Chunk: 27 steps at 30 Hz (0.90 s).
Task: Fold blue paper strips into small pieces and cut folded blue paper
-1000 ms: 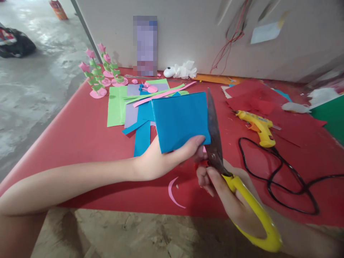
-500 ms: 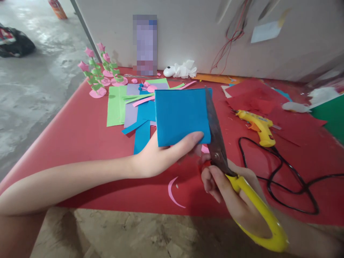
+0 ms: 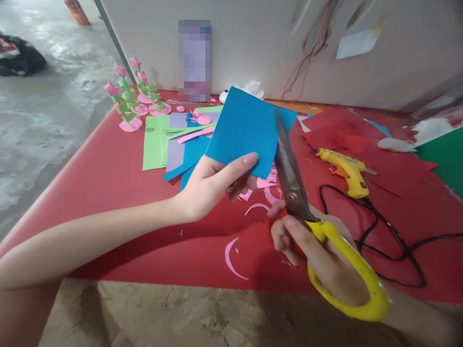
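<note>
Far left of the red worktop (image 3: 108, 168): several finished pink paper flowers (image 3: 125, 99) on green spiralled stems stand upright on pink discs. Just beside them lie a green sheet (image 3: 154, 144), a lilac sheet and loose pink and green strips (image 3: 193, 132), all cut.

Centre: the left hand (image 3: 213, 185) is closed in a pinch on the lower edge of a blue paper sheet (image 3: 246, 130), thumb on the near face, fingers behind. The sheet is held clear of the worktop, tilted, its upper corner toward the wall.

The scissors (image 3: 292, 188), dark blades and yellow handle, lie along the right side of the sheet; the blade crosses that edge, and a narrow blue margin shows beyond it. The right hand (image 3: 311, 250) is closed through the handle loops. Whether the blades are parted cannot be told.

Below the sheet: pink curved offcuts (image 3: 265, 188) and one pink crescent (image 3: 231, 260) nearer the worktop edge.

Right: a yellow glue gun (image 3: 345, 168) with black cord (image 3: 383, 236) lies unattended on red paper scraps (image 3: 340, 130).

Judgement: flowers are complete; the cut along the blue sheet appears under way, its strip not yet separated. Any gluing of blue pieces remains.
</note>
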### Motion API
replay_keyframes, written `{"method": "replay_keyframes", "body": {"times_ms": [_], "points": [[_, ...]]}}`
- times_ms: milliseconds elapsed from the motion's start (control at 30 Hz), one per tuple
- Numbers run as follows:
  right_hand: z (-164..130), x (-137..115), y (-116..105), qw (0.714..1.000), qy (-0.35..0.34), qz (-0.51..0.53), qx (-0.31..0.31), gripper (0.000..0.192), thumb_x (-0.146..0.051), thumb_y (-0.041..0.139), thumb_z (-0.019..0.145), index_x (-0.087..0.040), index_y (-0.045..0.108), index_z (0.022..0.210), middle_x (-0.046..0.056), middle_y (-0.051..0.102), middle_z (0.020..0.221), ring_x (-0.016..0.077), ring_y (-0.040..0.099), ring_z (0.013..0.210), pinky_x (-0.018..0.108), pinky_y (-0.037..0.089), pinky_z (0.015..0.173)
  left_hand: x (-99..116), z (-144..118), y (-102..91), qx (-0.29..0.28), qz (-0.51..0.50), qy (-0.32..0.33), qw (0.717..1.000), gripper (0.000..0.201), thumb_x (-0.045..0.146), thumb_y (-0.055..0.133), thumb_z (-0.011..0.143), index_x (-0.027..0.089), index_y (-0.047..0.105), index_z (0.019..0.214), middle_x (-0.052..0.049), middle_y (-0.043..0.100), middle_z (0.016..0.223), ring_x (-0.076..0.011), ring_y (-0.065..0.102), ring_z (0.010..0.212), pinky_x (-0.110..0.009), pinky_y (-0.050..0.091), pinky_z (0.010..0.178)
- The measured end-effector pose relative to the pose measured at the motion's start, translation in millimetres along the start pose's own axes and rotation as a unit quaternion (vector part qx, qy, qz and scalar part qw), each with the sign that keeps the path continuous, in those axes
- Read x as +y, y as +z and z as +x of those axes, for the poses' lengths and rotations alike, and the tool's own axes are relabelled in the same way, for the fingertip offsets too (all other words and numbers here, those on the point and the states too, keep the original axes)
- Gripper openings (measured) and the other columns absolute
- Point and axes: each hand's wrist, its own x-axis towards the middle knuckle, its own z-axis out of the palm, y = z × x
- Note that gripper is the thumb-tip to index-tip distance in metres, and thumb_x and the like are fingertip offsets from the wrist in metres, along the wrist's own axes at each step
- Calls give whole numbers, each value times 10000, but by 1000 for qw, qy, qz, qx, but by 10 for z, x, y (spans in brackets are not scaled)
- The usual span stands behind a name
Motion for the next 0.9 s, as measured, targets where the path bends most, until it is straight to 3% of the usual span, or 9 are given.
{"method": "replay_keyframes", "body": {"times_ms": [67,233,433,600,800,900], "points": [[23,103,-8,999,-3,13,-46,296,-393,379,917,-200,518,742,-21,537,605,92,515,507,228,455,510,-9,7,-8,-4,-9,6,1000,385,389,514,851,163,587,548,31,514,458,-40,462,422,-151,385,391],[56,247,-11,999,-23,-5,-42,227,-371,416,903,-211,571,862,21,619,792,142,591,739,279,495,711,35,-17,5,-18,-24,13,999,350,317,517,850,162,563,539,30,533,485,-34,465,427,-141,386,393],[1,98,21,999,-28,1,-24,261,-389,380,922,-221,579,895,25,630,831,162,591,807,306,481,779,90,-94,55,-102,15,-26,994,362,339,487,865,156,540,557,17,552,527,-38,463,438,-158,406,433],[-47,63,24,999,-24,-2,-24,289,-393,342,938,-227,564,856,6,614,801,143,574,779,271,464,720,81,-121,102,-119,4,-15,993,389,394,478,879,153,543,580,21,567,523,-28,484,450,-136,411,446],[-57,66,69,1000,-9,-11,-15,290,-423,344,933,-234,561,896,-4,627,806,143,595,796,269,474,732,124,-132,173,-44,-32,-22,998,326,372,566,822,148,528,589,39,558,528,-11,500,438,-93,435,432],[-52,10,92,1000,-10,-23,6,310,-432,342,928,-228,558,840,2,628,756,156,612,769,277,494,700,128,-126,179,-48,-33,-24,998,292,313,563,829,145,528,593,40,562,542,-9,506,440,-84,464,456]]}}
